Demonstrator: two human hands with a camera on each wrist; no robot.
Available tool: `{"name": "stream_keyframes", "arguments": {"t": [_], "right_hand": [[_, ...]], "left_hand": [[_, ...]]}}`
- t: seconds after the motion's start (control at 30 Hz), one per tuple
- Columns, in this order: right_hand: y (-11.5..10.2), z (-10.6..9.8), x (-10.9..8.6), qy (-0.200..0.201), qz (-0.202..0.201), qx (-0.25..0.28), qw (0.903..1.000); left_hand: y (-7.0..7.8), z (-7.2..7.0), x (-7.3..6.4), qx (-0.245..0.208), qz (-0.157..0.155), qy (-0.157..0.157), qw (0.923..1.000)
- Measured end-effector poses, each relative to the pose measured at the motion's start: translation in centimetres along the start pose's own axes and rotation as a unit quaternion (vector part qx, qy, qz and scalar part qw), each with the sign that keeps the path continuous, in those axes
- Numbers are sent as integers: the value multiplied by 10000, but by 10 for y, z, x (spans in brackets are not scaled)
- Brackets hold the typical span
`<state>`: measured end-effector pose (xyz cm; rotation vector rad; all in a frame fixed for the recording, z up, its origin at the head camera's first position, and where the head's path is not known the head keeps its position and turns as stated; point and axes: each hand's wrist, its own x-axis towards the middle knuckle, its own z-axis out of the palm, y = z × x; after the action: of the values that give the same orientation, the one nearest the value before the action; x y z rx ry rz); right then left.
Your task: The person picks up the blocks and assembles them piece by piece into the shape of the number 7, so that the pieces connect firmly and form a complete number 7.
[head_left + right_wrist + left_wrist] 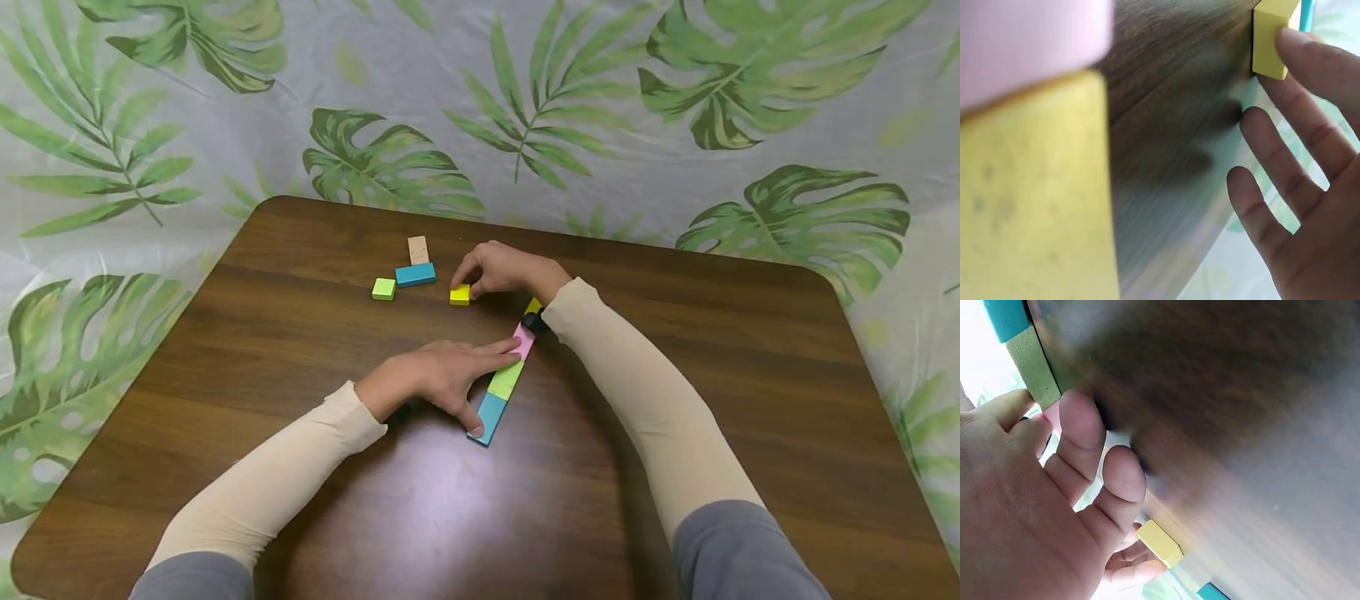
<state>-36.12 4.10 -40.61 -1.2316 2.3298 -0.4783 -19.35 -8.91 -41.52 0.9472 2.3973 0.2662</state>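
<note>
My left hand (444,373) lies along a slanted row of flat blocks, its thumb tip on the blue block (492,415) at the near end. Its outstretched fingers touch the pink block (528,337). Between these two sits a light green block (506,381). At the far end of the row, a longer yellow block (1035,200) is partly hidden by my right wrist in the head view. Farther back, my right hand (507,268) pinches a small yellow block (460,296) between thumb and index finger, while its other fingers are spread apart.
Left of the small yellow block lie a loose blue block (416,275), a small light green block (384,289) and a plain wooden block (417,249). The brown wooden table (225,375) ends at a leaf-patterned curtain (585,108) behind.
</note>
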Motion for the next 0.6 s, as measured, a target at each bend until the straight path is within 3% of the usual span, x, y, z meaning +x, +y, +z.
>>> {"name": "stream_keyframes", "arguments": {"t": [0.4, 0.6], "right_hand": [[-7, -4, -1, 125, 254, -411, 9988], [7, -8, -12, 234, 587, -199, 9978]], "left_hand": [[1, -2, -1, 70, 56, 61, 9999], [2, -1, -1, 8, 89, 52, 9999]]}}
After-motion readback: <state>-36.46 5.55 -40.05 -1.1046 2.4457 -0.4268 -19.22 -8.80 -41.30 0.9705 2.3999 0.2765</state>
